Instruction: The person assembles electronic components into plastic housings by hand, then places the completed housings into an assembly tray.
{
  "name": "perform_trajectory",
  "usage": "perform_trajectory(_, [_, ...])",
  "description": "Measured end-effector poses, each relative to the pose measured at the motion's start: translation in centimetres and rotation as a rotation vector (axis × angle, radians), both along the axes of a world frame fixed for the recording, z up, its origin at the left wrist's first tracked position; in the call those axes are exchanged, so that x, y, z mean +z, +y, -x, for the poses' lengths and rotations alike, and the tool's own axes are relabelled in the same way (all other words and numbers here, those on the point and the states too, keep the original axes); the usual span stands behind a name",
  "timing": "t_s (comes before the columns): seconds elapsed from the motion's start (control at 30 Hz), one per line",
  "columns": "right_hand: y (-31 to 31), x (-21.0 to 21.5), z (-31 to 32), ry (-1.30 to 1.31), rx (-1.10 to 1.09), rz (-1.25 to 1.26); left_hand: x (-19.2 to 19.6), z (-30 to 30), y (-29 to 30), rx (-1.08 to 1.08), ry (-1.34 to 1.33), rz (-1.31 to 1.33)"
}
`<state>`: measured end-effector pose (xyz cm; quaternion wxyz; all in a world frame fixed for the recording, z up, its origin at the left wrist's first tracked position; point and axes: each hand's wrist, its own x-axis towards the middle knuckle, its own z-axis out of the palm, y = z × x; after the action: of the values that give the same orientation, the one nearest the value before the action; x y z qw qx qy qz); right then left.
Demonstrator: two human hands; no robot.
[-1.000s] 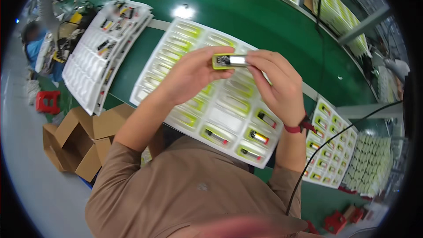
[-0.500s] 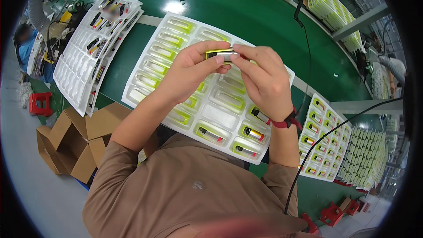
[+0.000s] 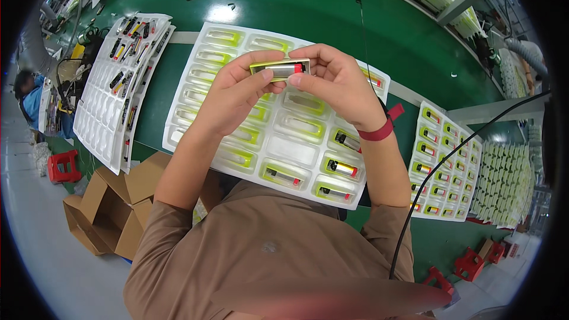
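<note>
Over a white compartment tray (image 3: 291, 152) I hold a small yellow-green open housing (image 3: 256, 69) up between both hands. In it lies a silver cylindrical cell (image 3: 281, 70) with a red and black end. My left hand (image 3: 232, 90) is closed on the left end of the housing, its thumb pressed onto the cell. My right hand (image 3: 339, 86) pinches the right end, its thumb tip just below the red band. Similar yellow-green housings (image 3: 303, 123) sit in the tray's pockets. Several at the near right contain cells with red ends (image 3: 342, 168).
At the left, stacked white trays (image 3: 98, 120) carry loose cells. More filled housings fill a tray (image 3: 441, 166) at the right, beside a tall stack of trays (image 3: 504, 178). Open cardboard boxes (image 3: 109, 204) stand at the lower left. A black cable (image 3: 450, 169) crosses the right side.
My right fingers have shifted off the cell's middle to the housing's right end, so the red and black end now shows. The whole view has turned slightly.
</note>
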<state>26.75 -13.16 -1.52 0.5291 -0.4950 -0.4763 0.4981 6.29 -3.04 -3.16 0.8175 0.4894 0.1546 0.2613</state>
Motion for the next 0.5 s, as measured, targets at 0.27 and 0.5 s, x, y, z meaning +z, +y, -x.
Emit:
perform_trajectory(0.27, [0.2, -1.2, 0.1, 0.188, 0.025, -0.023, 0.1, -0.6, -0.3, 0.004, -0.022, -0.004])
perform_trajectory(0.5, [0.7, -0.7, -0.2, 0.125, -0.053, -0.035, 0.5, -0.9, 0.3, 0.024, 0.05, -0.08])
